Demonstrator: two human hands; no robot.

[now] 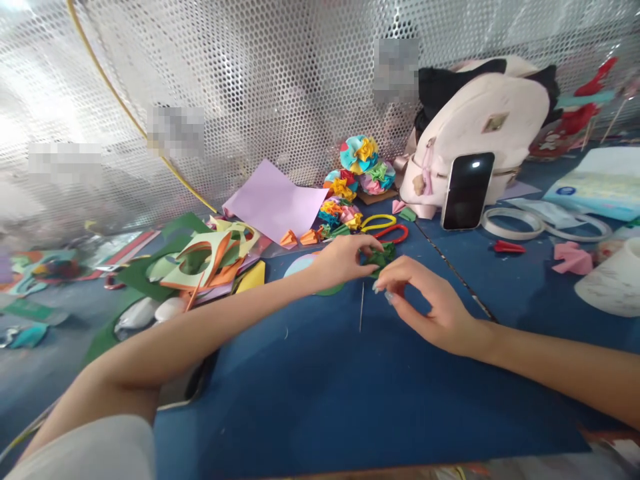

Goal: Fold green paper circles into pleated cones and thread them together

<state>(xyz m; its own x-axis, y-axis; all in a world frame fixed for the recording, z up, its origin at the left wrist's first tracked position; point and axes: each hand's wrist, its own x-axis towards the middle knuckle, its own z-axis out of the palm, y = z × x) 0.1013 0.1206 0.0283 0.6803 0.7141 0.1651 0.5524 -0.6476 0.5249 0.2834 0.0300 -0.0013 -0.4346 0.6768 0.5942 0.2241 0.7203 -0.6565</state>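
Note:
My left hand [345, 259] pinches a small folded green paper piece [381, 257] over the blue table [320, 387]. My right hand [425, 300] is closed in a pinch just right of and below that green piece, its fingertips touching it. A thin pale thread or needle [361, 307] hangs straight down from between the hands. A round pale blue and green paper disc [305, 267] lies under my left wrist.
Colourful paper flower balls [361, 167] and scissors with yellow and red handles [385, 227] lie behind the hands. A lilac sheet [275, 200], cut paper scraps [210, 257], a pink backpack [480, 127] with a phone [467, 190] leaning on it, tape rings [515, 223] and a perforated metal wall [250, 80] surround the space.

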